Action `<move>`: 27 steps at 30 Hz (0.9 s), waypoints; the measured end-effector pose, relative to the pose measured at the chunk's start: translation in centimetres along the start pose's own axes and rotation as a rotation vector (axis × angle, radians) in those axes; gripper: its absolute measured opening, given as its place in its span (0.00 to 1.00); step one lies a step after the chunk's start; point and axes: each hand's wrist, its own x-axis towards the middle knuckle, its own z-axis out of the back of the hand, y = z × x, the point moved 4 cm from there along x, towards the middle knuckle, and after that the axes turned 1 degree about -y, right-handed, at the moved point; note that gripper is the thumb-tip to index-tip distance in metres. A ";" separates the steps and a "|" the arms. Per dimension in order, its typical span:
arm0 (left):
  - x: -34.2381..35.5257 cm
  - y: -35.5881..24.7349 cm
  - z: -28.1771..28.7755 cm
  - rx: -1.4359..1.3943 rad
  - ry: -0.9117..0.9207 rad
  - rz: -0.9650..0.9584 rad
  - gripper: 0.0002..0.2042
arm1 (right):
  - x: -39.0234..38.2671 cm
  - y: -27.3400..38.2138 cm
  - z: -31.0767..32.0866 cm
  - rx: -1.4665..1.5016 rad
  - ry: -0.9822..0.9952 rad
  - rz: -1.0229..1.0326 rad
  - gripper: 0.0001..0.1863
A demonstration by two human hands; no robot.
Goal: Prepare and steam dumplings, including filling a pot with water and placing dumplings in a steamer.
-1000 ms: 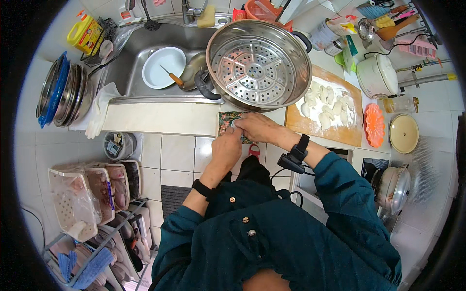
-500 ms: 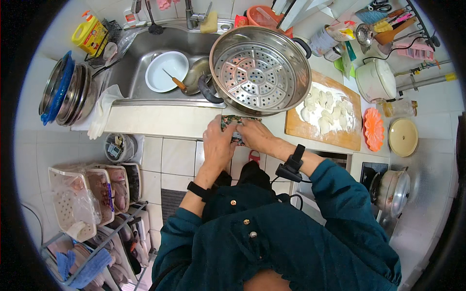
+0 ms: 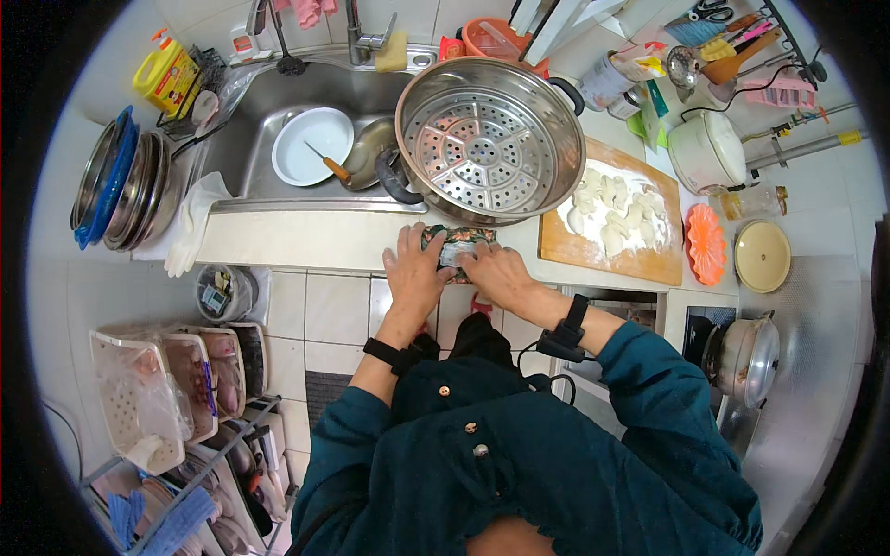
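At the front edge of the counter point(image 3: 297, 232) is a small dark packet with a floral print and a pale grey patch point(image 3: 456, 248). My left hand point(image 3: 414, 283) grips its left side, thumb on the face turned up and fingers by the far corner. On the right side my right hand point(image 3: 505, 278) holds it, fingers pressed on the pale patch. Just beyond stands a large steel steamer pot point(image 3: 482, 144) with a perforated tray inside. To its right, a wooden board point(image 3: 561, 243) carries several floured pieces of dough point(image 3: 616, 208).
The sink point(image 3: 250, 111) at the left holds a white bowl point(image 3: 301, 139) and a knife with a wooden handle point(image 3: 336, 169). White gloves point(image 3: 197, 218) hang over the counter edge. An orange scalloped dish point(image 3: 706, 246) and a lidded pot point(image 3: 749, 361) are at the right. Baskets point(image 3: 139, 398) stand lower left.
The packet is spread flatter between my hands, and more of its pale patch shows. My right fingers have shifted down and right on it. The whole view has shifted slightly.
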 end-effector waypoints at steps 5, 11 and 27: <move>-0.1 -0.1 0.1 0.005 -0.026 -0.029 0.29 | -0.6 -0.8 -1.0 0.110 0.000 -0.010 0.11; 0.1 -0.1 0.3 0.002 -0.014 -0.027 0.29 | -1.4 -0.5 -1.5 0.147 -0.133 -0.114 0.12; 2.5 -2.2 -0.6 0.145 -0.002 -0.111 0.16 | -3.1 -2.0 -2.8 0.485 -0.382 -0.103 0.14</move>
